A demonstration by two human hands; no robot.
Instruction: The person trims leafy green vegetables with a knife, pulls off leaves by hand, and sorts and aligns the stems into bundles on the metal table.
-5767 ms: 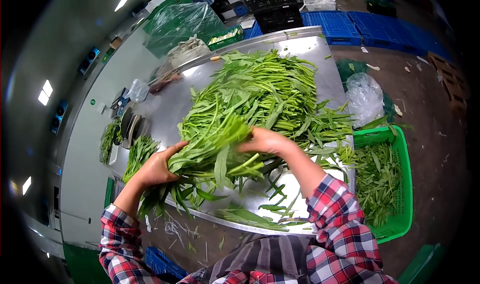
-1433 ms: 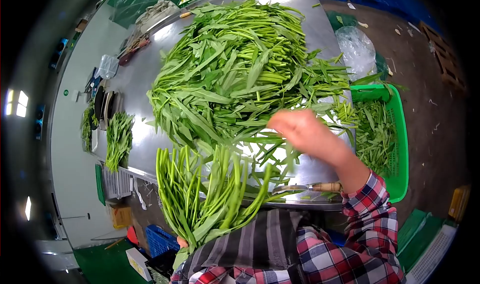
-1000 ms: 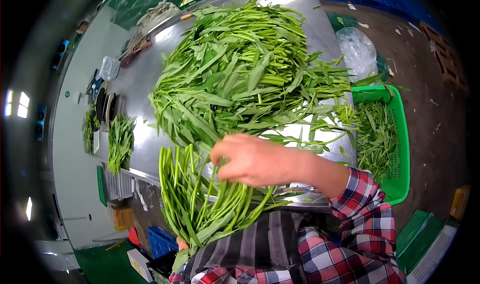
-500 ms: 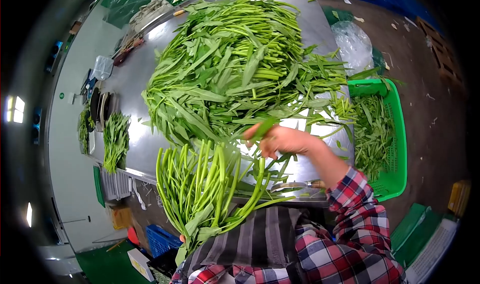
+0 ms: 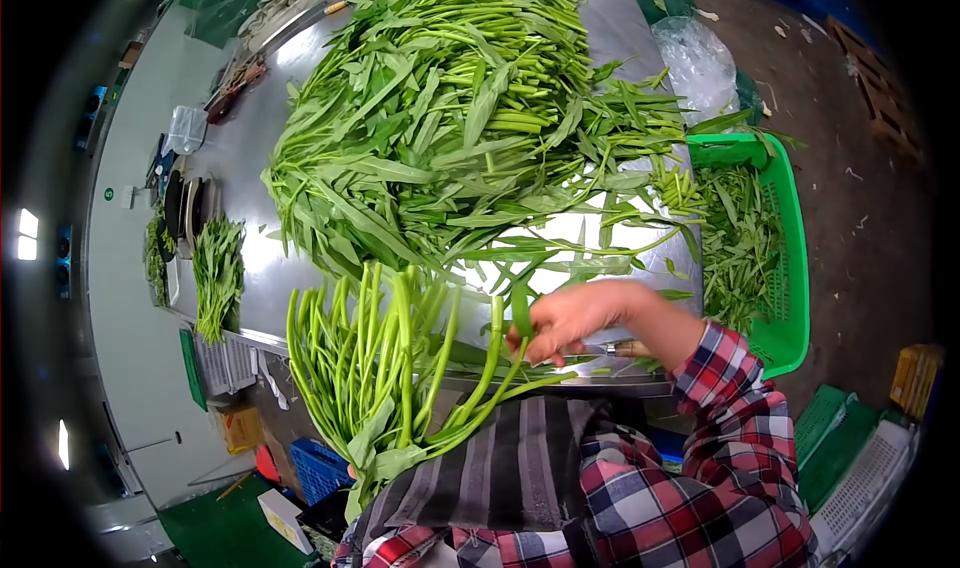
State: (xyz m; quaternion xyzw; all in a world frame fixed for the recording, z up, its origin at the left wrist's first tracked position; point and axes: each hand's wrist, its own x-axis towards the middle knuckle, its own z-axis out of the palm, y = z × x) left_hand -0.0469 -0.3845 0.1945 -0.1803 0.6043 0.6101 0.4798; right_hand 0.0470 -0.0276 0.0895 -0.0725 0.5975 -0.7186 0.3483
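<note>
The scene is taken in by one camera worn on the person's head, pointed forward and steeply down. The striped black-and-grey cloth (image 5: 490,468) on the wearer's front is shown from above at six o'clock, the bunch of long green stems (image 5: 402,358) close by at seven. The silver metal desk (image 5: 260,290) is cut off at twelve, the green plastic basket (image 5: 793,268) framed at three; the outer edges are rounded off in black.

The sleeve (image 5: 740,408) behind the right hand (image 5: 572,320) is red, white and navy plaid. Stems (image 5: 404,348) left of that hand are light green.
</note>
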